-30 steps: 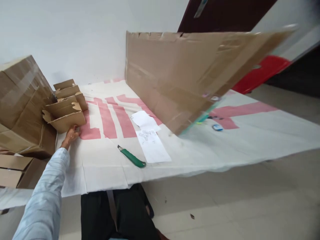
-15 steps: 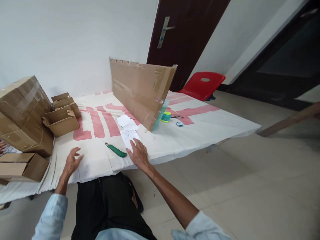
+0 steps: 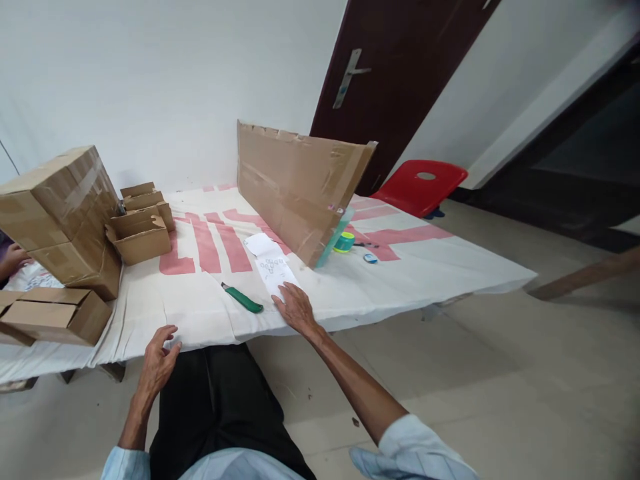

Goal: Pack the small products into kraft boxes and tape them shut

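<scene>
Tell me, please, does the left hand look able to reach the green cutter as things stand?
Probably yes: the left hand appears to hold nothing, and only white tablecloth shows between it and the green cutter.

Decent lane over the tablecloth (image 3: 197, 312) between left hand (image 3: 161, 357) and green cutter (image 3: 245, 300), could slip through low. Way tighter between cutter and right hand (image 3: 296, 307). Easy to skim over the flat paper (image 3: 273, 267) though. Blocked farther back by that big upright cardboard sheet (image 3: 297, 190); could only get over it or round its near corner, past a green roll (image 3: 344, 243). Walled off on the left by a big box (image 3: 83, 207) and small open boxes (image 3: 147, 247). Roomier toward the right end.
</scene>
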`<act>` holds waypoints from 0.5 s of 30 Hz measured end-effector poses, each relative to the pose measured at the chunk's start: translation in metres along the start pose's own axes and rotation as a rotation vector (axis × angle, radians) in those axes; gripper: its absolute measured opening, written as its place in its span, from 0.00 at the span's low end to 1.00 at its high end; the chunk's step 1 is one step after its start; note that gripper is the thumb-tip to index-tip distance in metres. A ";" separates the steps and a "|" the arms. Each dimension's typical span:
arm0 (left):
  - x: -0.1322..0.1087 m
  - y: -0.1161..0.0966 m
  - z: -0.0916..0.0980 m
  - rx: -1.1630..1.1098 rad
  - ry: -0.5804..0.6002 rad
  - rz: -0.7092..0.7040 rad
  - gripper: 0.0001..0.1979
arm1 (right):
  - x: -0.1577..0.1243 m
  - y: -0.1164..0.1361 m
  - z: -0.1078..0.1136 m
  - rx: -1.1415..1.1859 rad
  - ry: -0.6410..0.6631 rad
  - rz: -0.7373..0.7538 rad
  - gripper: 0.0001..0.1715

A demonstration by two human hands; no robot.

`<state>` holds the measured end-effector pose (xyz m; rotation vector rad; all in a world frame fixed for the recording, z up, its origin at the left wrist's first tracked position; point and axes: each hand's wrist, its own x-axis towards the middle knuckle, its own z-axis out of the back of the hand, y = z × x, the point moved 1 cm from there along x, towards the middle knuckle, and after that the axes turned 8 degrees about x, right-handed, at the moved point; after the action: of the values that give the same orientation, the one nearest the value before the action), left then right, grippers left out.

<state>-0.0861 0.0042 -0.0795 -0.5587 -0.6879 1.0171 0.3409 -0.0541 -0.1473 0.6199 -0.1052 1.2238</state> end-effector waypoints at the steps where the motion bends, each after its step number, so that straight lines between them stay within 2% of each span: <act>1: -0.001 -0.002 -0.001 -0.001 0.001 -0.002 0.18 | 0.002 0.007 0.001 0.008 0.003 0.023 0.24; 5: -0.007 -0.010 -0.002 0.012 -0.017 0.007 0.17 | 0.003 0.045 -0.009 0.068 0.066 0.158 0.20; 8: -0.013 -0.014 0.006 0.025 -0.081 0.034 0.17 | -0.006 0.063 -0.021 0.095 0.107 0.219 0.14; 12: -0.019 -0.008 0.035 0.108 -0.245 0.086 0.17 | -0.017 0.052 -0.038 0.058 0.092 0.253 0.11; 15: -0.016 0.003 0.072 0.232 -0.504 0.115 0.16 | -0.018 0.039 -0.045 0.095 0.077 0.316 0.12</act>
<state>-0.1466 -0.0017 -0.0378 -0.1350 -0.9708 1.3440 0.2882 -0.0393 -0.1770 0.6548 -0.0829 1.5641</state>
